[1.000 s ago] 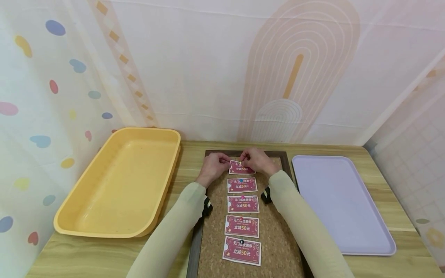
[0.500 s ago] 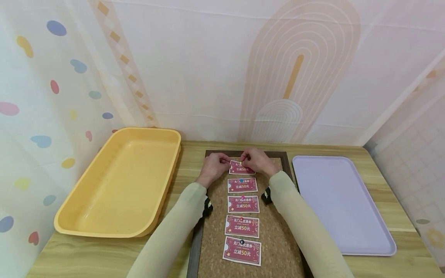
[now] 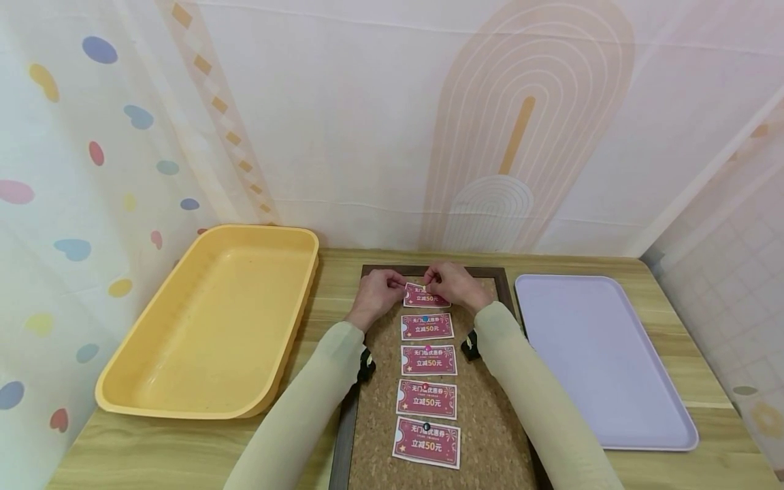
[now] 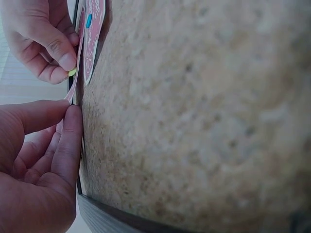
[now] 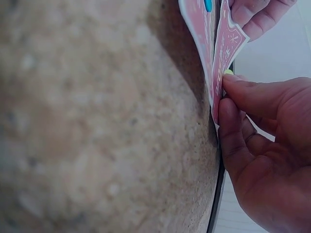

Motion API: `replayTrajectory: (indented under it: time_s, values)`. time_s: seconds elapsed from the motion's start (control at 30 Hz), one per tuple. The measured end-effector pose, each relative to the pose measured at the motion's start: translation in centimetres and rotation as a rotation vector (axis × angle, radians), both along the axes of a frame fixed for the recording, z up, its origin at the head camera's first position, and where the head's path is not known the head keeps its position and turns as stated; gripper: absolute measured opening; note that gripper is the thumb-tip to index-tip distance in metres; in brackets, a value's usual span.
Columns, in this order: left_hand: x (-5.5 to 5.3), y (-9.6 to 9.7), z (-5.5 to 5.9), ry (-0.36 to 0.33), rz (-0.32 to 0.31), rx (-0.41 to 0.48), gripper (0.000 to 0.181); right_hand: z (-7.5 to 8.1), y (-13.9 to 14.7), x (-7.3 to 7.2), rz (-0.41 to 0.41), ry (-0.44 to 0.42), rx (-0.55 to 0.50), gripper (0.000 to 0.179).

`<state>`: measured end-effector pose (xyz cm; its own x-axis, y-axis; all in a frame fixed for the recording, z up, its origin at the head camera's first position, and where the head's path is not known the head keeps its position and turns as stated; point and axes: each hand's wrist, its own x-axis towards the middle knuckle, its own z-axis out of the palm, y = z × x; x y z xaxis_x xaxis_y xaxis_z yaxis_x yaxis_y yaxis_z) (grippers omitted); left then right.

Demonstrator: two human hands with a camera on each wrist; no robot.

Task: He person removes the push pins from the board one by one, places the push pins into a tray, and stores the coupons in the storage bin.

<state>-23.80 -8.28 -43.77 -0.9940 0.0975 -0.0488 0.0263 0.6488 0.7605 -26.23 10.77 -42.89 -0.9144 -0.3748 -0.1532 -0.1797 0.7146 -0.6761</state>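
Note:
At the far end of a framed cork board (image 3: 376, 408), both hands work on a red paper coupon (image 3: 427, 299). My left hand (image 3: 375, 297) pinches its left edge between thumb and fingers. The right hand (image 3: 459, 283) pinches a yellow push pin (image 5: 228, 72) at the coupon's upper part, its fingers hiding the upper right corner. From the wrist views, the paper looks bent and partly raised off the cork; the pin's tip is hidden. Below it, the second coupon (image 3: 427, 328) carries a blue pin (image 3: 425, 318). More coupons follow in a column, with pink, red and black pins.
A deep yellow tray (image 3: 306, 286) stands left of the board, and a shallow lilac tray (image 3: 603, 361) lies to its right. All rest on a wood-grain table (image 3: 333, 286). Behind the table hangs a patterned curtain (image 3: 367, 136).

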Motion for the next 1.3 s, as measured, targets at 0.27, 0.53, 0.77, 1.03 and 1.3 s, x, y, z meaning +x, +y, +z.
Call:
replayTrajectory:
  time_s: [0.27, 0.53, 0.77, 1.03, 1.3]
  values:
    - [0.0, -0.1, 0.0, 0.006, 0.002, -0.008, 0.015, 0.0, 0.0, -0.1, 0.014, 0.014, 0.017, 0.008]
    - [0.1, -0.2, 0.0, -0.012, 0.008, 0.001, 0.014, -0.3, -0.1, -0.3, 0.049, 0.034, 0.022, 0.006]
    - [0.1, -0.1, 0.1, -0.002, 0.002, 0.005, 0.015, -0.3, -0.1, -0.3, 0.059, 0.045, 0.032, 0.007]
    - [0.0, 0.4, 0.1, 0.010, 0.031, -0.008, 0.013, 0.2, 0.4, -0.1, 0.040, 0.038, -0.010, 0.008]
    - [0.0, 0.5, -0.1, 0.025, 0.060, -0.032, 0.012, 1.1, 0.6, 0.3, -0.016, 0.092, -0.030, 0.010]
